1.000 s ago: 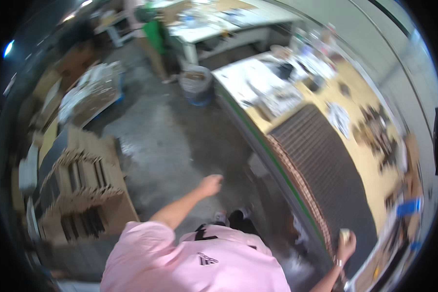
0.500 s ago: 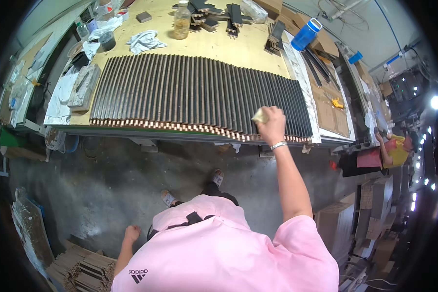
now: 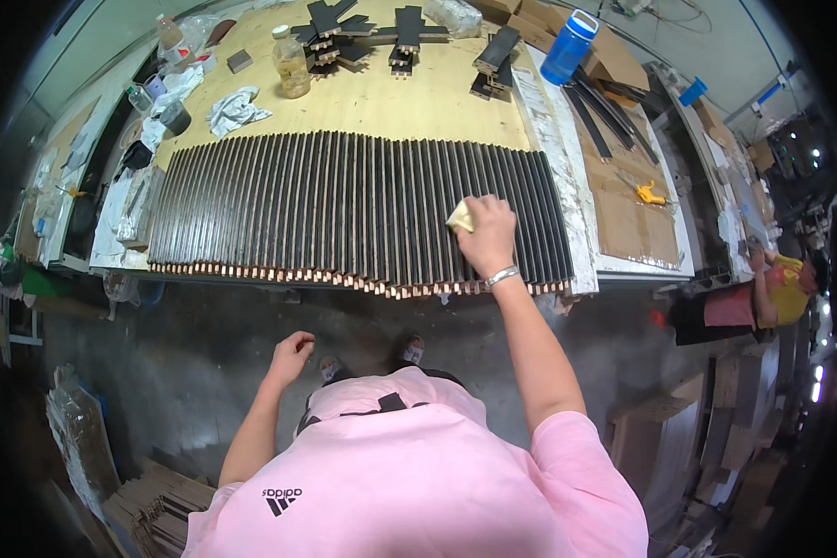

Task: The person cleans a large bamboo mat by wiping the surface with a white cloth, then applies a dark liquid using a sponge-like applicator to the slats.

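A long row of narrow dark wooden strips (image 3: 344,209) lies side by side across the table, their pale ends pointing at me along the front edge. Toward the row's right end, my right hand (image 3: 488,232) is closed round a folded pale yellow cloth (image 3: 460,217) and holds it on the tops of the strips. The fingers hide part of the cloth. Away from the table, my left hand (image 3: 294,356) hangs over the floor with its fingers loosely curled and nothing visible in them.
Behind the row are a white rag (image 3: 237,112), a glass jar (image 3: 290,63) and stacked dark pieces (image 3: 407,33). A blue bottle (image 3: 568,48) and a yellow-handled tool (image 3: 651,193) sit at the right. A grey block (image 3: 138,206) borders the left end. Another person (image 3: 749,293) stands far right.
My right hand has slid the cloth a little left along the strips. My left hand has risen and come forward from beside my body. The whole view has shifted slightly.
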Available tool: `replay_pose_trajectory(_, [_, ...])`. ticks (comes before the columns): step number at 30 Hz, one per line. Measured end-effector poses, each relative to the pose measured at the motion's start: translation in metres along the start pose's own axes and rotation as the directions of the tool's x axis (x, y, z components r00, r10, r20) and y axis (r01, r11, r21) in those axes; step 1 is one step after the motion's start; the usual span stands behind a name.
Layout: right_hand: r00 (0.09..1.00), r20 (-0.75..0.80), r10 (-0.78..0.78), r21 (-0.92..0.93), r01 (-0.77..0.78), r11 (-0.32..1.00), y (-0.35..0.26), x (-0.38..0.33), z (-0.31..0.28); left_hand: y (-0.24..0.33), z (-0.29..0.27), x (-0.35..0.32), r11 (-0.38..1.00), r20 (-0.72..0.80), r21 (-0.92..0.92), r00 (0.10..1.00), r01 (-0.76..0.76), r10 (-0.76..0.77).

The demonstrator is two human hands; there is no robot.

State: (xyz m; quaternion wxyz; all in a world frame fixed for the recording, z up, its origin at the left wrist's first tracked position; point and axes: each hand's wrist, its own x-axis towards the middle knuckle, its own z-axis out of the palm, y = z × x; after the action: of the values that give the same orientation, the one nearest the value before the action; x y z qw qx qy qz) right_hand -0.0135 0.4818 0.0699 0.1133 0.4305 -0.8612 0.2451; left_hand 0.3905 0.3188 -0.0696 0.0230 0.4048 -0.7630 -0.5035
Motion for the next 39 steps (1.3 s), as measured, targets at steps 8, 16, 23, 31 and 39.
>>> replay_pose_trajectory(8, [0.89, 0.104, -0.445, 0.397, 0.373, 0.839, -0.062, 0.012, 0.039, -0.08, -0.002, -0.043, 0.904, 0.115, 0.359, 0.95, 0.232, -0.289])
replay_pose_trajectory(16, [0.992, -0.114, -0.056, 0.138, 0.072, 0.988, 0.002, 0.1, 0.05, -0.121, -0.024, -0.056, 0.914, -0.047, 0.117, 0.922, 0.388, -0.386])
replay_pose_trajectory(23, [0.918, 0.19, -0.348, 0.359, 0.265, 0.895, -0.055, 0.08, 0.064, -0.036, -0.048, -0.031, 0.898, -0.155, 0.429, 0.987, 0.098, -0.034])
replay_pose_trajectory(31, [0.996, -0.014, -0.093, 0.156, 0.094, 0.983, -0.031, 0.137, 0.079, 0.084, -0.038, 0.043, 0.903, 0.009, -0.429, 1.0, 0.006, -0.002])
replay_pose_trajectory(39, [0.988, -0.003, 0.152, -0.131, -0.152, 0.98, 0.015, 0.174, 0.089, 0.087, -0.018, 0.055, 0.836, 0.127, -0.533, 0.989, 0.13, -0.073])
